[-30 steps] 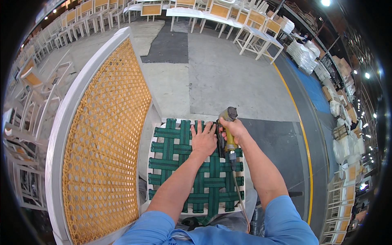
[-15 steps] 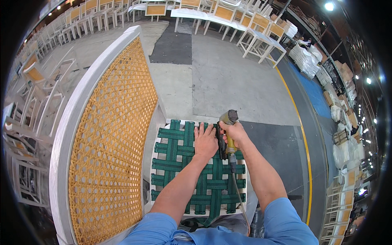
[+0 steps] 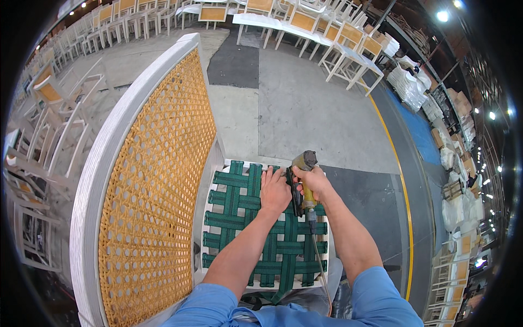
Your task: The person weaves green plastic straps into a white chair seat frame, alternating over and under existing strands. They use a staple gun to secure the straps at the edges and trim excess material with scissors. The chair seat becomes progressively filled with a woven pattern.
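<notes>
My right hand [image 3: 312,183] is wrapped around the grip of a pneumatic staple gun [image 3: 309,197] with a yellow body and a black magazine. The gun stands over the far edge of a chair seat, its nose hidden beneath it. Green webbing straps [image 3: 233,220], woven over and under each other, span the white seat frame [image 3: 205,261]. Flat on the straps near that far edge rests my left hand [image 3: 275,191], fingers stretched out, just left of the gun. From the gun's lower end an air hose [image 3: 322,267] runs back toward me.
Left of the seat rises the chair's tall white back with a woven cane panel [image 3: 158,185]. White chair frames [image 3: 60,131] stand at far left, more chairs [image 3: 354,49] at the back. A yellow floor line [image 3: 403,185] runs along the right, beside wrapped stacks [image 3: 408,84].
The whole view has shifted slightly. Both hands and the staple gun keep nearly the same place on the seat, the gun tilting only a little.
</notes>
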`<state>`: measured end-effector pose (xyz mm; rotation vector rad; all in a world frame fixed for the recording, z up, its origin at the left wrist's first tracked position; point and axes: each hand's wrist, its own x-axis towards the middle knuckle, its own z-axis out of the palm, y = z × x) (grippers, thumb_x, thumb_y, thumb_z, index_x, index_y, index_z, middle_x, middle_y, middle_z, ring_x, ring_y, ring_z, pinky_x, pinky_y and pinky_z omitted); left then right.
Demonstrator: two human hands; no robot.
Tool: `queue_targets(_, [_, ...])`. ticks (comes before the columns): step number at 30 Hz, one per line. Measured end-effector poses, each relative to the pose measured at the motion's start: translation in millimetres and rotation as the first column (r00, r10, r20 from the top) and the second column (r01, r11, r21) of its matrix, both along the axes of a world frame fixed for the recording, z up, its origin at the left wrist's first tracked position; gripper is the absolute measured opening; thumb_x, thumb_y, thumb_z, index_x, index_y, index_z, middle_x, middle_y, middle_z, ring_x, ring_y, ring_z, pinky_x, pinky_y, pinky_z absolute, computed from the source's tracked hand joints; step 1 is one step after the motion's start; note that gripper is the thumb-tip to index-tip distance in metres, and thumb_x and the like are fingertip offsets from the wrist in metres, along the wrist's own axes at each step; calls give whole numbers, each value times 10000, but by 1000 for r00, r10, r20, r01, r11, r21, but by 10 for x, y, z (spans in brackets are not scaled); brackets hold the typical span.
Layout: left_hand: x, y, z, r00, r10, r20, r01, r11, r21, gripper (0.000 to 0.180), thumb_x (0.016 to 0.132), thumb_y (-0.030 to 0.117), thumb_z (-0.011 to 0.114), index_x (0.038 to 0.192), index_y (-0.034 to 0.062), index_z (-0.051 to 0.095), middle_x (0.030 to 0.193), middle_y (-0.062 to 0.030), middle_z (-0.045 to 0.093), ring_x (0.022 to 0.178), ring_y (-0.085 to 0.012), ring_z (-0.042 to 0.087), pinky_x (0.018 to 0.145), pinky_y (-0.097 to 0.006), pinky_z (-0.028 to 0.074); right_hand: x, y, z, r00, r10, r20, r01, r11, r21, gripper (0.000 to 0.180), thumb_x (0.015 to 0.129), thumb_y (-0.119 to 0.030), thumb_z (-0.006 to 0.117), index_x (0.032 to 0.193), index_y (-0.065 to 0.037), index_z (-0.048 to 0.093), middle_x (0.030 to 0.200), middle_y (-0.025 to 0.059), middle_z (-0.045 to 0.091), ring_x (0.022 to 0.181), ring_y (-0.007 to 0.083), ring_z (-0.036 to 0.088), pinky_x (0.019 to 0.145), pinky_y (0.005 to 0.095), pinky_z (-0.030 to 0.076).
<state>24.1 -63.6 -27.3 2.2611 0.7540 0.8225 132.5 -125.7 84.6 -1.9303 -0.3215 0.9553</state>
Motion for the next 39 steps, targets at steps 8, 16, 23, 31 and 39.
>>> queue_targets(8, [23, 10, -21, 1000, 9, 17, -9, 1000, -3, 284, 899, 109, 609, 1119, -11, 743, 1429, -142, 607, 1457, -388, 432, 1254, -539, 269, 17, -58, -27, 1000, -9, 10, 9, 1000, 1, 246, 955, -256, 766, 903, -50, 641, 732, 31, 592, 525, 157, 550, 452, 337, 456])
queue_targets(16, [16, 31, -79, 993, 62, 97, -60, 998, -28, 266, 909, 90, 601, 1119, 2, 739, 1340, -162, 660, 1389, -408, 498, 1226, -541, 302, 100, -136, -112, 998, -62, 3, 62, 998, 10, 247, 953, -258, 768, 923, -54, 633, 727, 32, 590, 525, 156, 551, 450, 343, 463])
queue_targets(23, [-361, -374, 139, 933, 139, 332, 54, 858, -511, 253, 1045, 114, 549, 1205, -1, 708, 1149, -130, 752, 1093, -277, 715, 963, -386, 552, 283, -559, 50, 990, -136, -35, 138, 985, 99, 282, 986, -310, 740, 1074, -52, 668, 865, 72, 663, 591, 178, 633, 488, 327, 537])
queue_targets(31, [-2493, -1458, 394, 927, -309, 212, 145, -226, -963, 350, 1086, 240, 574, 1245, -60, 661, 1134, -186, 744, 1042, -283, 729, 954, -407, 584, 137, -2999, 420, 961, -270, 57, 269, 963, 21, 372, 964, -281, 773, 1175, 7, 666, 939, 62, 672, 644, 159, 654, 513, 308, 523])
queue_targets(39, [-2401, -1601, -156, 997, 77, 16, 53, -509, -859, 605, 988, 542, 675, 1378, 103, 531, 1159, -97, 633, 846, -274, 707, 780, -464, 611, -561, -5505, -637, 682, -701, -211, 696, 710, -108, 459, 933, -359, 811, 1212, -27, 663, 1003, 77, 693, 716, 173, 688, 574, 329, 572])
